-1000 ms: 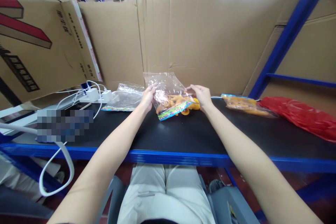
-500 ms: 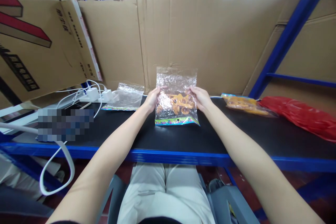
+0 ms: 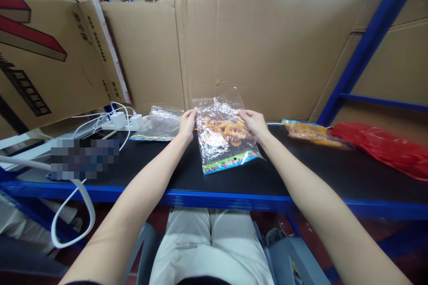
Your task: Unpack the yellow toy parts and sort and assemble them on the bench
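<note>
Bag (image 3: 217, 153): over the desk (image 3: 160, 167); left hand (image 3: 188, 124) and right hand (image 3: 254, 124) each have fingers clamped on a side edge.
Change: bag now slants; strip (image 3: 230, 163) sits lower in view than half a second ago.
Meaning: probably repositioning the bag.
Orange pieces (image 3: 230, 129): glare-broken; inside or behind film, cannot tell.
Bag's far edge: too clear to trace.

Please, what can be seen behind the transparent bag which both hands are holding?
Through the transparent bag, orange pieces show, apparently behind it, with the black tabletop. Glare obscures some shapes; the printed strip hides whatever lies behind it.
</note>
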`<action>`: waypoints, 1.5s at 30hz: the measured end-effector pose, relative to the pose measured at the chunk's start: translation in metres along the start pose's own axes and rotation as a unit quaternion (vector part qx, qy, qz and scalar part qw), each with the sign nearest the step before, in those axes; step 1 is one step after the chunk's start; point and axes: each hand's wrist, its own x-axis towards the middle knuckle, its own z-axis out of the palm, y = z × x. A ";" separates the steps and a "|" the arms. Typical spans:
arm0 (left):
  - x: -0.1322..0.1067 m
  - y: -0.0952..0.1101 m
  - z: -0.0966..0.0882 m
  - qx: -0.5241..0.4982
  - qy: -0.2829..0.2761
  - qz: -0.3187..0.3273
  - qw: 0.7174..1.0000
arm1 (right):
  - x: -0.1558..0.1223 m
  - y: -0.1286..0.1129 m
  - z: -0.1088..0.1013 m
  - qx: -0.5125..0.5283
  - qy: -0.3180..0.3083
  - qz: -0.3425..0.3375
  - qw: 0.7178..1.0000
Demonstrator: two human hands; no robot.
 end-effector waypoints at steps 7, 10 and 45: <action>-0.001 0.007 -0.001 -0.019 -0.065 -0.092 0.993 | 0.007 0.003 -0.005 0.050 0.095 -0.020 0.994; -0.003 0.007 -0.001 -0.002 -0.118 -0.148 0.982 | 0.014 0.002 -0.011 0.088 0.193 -0.036 0.977; -0.005 -0.003 -0.005 0.334 -0.100 0.255 0.902 | 0.010 -0.005 -0.012 0.300 0.157 0.092 0.937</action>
